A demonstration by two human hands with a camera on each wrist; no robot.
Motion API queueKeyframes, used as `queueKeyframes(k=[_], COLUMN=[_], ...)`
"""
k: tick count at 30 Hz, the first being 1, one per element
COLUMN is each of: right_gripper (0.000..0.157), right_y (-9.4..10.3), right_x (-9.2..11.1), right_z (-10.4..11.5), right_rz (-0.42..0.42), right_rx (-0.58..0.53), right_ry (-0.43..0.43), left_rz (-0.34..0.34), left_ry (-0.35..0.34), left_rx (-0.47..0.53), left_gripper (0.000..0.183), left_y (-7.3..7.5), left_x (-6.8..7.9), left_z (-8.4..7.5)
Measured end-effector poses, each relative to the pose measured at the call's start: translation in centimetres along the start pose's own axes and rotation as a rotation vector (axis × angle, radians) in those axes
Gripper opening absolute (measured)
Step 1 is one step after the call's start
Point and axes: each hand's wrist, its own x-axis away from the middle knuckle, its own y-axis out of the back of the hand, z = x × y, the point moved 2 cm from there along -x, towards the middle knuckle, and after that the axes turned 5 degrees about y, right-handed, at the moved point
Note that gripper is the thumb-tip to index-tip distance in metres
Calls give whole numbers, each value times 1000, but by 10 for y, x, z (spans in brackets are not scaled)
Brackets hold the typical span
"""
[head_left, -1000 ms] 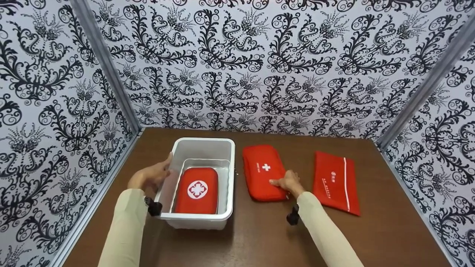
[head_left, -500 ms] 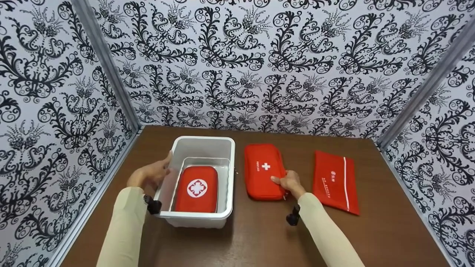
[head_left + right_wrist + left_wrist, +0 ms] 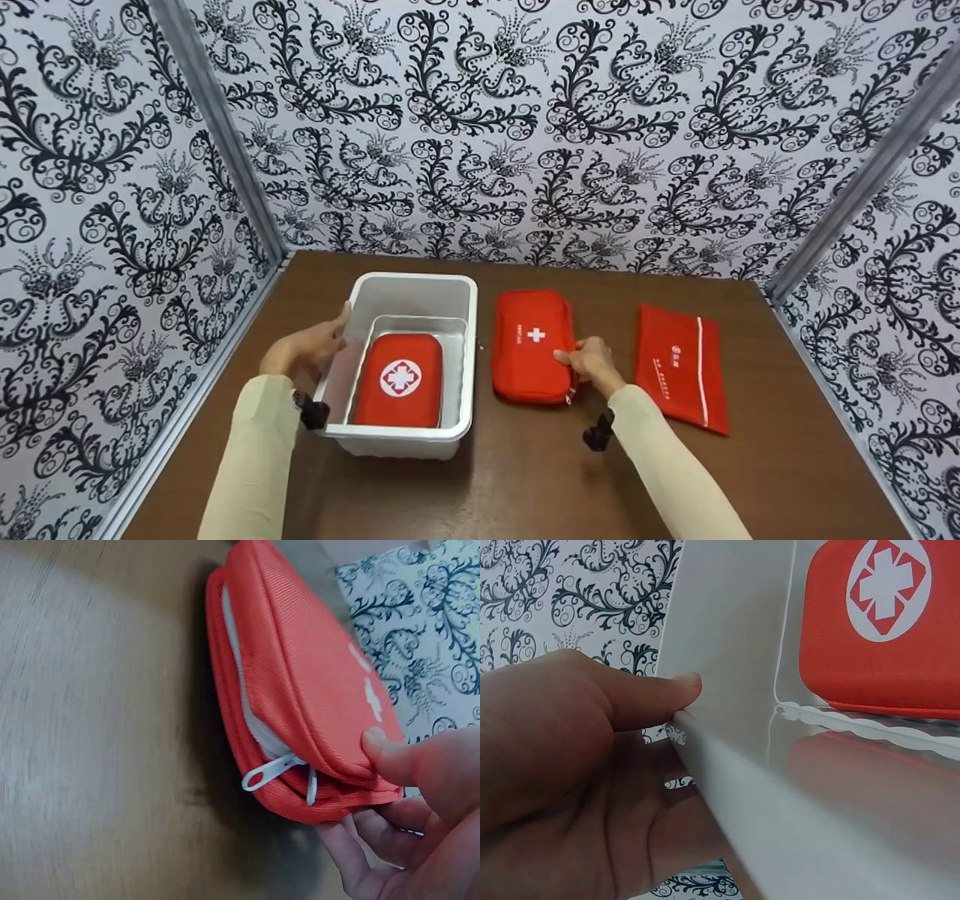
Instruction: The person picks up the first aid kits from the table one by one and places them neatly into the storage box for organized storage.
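Observation:
My left hand [image 3: 307,349] holds the left wall of a white plastic bin [image 3: 397,432]; its thumb lies at the rim, with the fingers outside in the left wrist view. A red hard-looking first aid case [image 3: 889,667] with a white cross emblem lies inside the bin. Right of the bin is a red zippered first aid pouch [image 3: 529,367]. My right hand [image 3: 592,361] grips its right edge, thumb on top and fingers underneath. The right wrist view shows the pouch tilted, white zipper pulls [image 3: 270,771] hanging at its corner.
A flat red pouch [image 3: 679,367] with a white stripe lies farther right on the brown table [image 3: 525,480]. Within the bin, a clear inner container [image 3: 452,352] surrounds the case. Patterned wall panels [image 3: 525,150] close off the back and sides.
The zippered pouch has turned slightly and stands straighter in the head view, its right edge held by my right hand. My left hand stays on the bin wall.

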Motion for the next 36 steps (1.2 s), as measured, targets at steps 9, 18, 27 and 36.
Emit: queueKeyframes(k=[9,18,27,36], right_gripper=[41,29,33,35], right_y=[8,11,14,19], right_x=[1,5,11,17], right_z=[6,16,26,34], right_rz=[57,55,39,57], right_rx=[-83,-244,-350,-465], right_ry=[-3,-15,2,34], left_rz=[0,5,10,-1], left_ry=[72,77,94,56], left_rx=[249,255,282,257], left_gripper=[70,69,69,69], left_y=[-1,-1,-3,-2], left_x=[2,3,1,2], left_z=[1,1,2,3])
